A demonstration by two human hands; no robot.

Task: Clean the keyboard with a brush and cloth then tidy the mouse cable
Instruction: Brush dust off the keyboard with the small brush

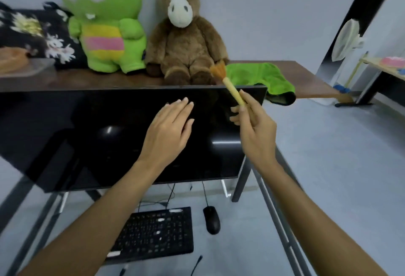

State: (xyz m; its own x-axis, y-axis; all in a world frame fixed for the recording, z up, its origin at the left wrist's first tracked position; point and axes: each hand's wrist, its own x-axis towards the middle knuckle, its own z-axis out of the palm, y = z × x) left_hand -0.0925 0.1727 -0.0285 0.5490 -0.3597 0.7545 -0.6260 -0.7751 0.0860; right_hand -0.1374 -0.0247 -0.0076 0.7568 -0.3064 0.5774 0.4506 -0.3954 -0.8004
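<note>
Grey floor is showing through the glass desk (282,216). My right hand (255,128) is pinching the brush (228,82), bristles up; my left hand (168,131) is hovering flat, empty. Keyboard (153,234) is lying below both hands, long axis left-right, nearer the left.

Left forearm hides the keyboard (157,234) corner — key legends blurred, perhaps too small.

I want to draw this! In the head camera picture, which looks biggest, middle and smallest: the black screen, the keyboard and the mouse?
1. Black screen, by far the biggest.
2. Keyboard.
3. Mouse, the smallest.
The screen is nearer the camera, which makes it look extra big.
</note>
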